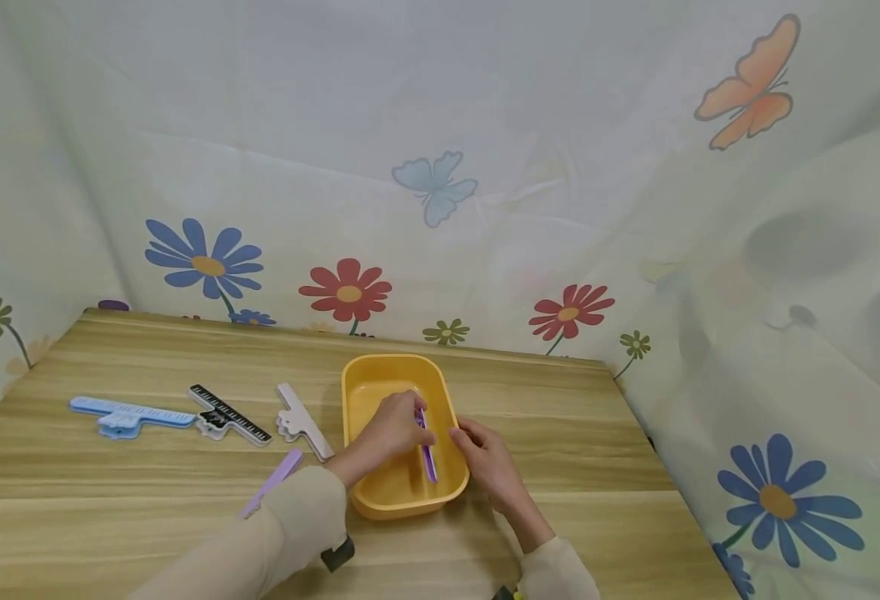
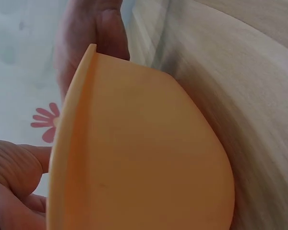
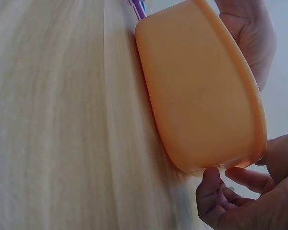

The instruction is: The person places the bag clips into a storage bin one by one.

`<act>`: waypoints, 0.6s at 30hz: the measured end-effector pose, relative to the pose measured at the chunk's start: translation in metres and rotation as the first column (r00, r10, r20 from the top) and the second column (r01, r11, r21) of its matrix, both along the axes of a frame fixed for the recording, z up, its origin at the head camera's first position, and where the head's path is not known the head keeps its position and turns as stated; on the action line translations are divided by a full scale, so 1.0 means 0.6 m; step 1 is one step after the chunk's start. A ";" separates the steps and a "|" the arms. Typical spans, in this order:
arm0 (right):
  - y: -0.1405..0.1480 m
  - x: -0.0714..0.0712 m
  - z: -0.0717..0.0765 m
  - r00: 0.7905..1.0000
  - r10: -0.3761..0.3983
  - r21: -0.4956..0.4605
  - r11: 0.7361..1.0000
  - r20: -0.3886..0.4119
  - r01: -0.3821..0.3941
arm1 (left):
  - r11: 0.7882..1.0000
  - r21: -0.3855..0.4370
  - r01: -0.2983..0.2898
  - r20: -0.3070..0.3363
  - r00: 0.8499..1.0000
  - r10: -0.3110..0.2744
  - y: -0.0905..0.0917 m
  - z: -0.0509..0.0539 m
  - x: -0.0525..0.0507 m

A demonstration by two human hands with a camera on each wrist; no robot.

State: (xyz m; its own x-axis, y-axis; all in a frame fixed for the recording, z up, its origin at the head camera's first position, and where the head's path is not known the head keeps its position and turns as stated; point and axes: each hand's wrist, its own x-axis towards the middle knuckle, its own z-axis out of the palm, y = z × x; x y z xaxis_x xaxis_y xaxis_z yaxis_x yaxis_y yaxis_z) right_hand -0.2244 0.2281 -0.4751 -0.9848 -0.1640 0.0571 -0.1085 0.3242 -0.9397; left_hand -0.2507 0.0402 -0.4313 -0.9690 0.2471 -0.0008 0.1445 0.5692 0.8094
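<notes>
A yellow plastic tub [image 1: 387, 504] stands on the wooden table in the head view. Over its inside, my left hand [image 1: 395, 429] pinches a purple ruler clip [image 1: 430, 467], which slants down into the tub. My right hand [image 1: 488, 462] grips the tub's right side, its thumb at the rim. In the left wrist view the tub wall [image 2: 149, 143] hides the clip, and part of my left hand [image 2: 14, 184] shows at the rim. The right wrist view shows my right hand [image 3: 245, 196] with curled fingers against the tub's wall.
Left of the tub lie a white clip [image 1: 303, 423], a black piano-key clip [image 1: 233, 414] and a blue ruler clip [image 1: 136, 412]. A light purple clip [image 1: 275, 479] is partly covered by the left sleeve [image 1: 290, 517]. A printed curtain [image 1: 485, 250] hangs behind the table.
</notes>
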 end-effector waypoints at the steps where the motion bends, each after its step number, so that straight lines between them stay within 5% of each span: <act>1: 0.000 0.001 0.000 1.000 -0.001 0.002 1.000 -0.001 0.001 | 1.000 -0.003 0.002 -0.006 1.000 -0.002 0.001 -0.001 -0.001; 18: -0.001 0.004 0.001 0.999 -0.011 0.036 0.999 -0.033 0.012 | 0.999 -0.050 0.012 -0.013 1.000 -0.013 0.023 -0.016 -0.013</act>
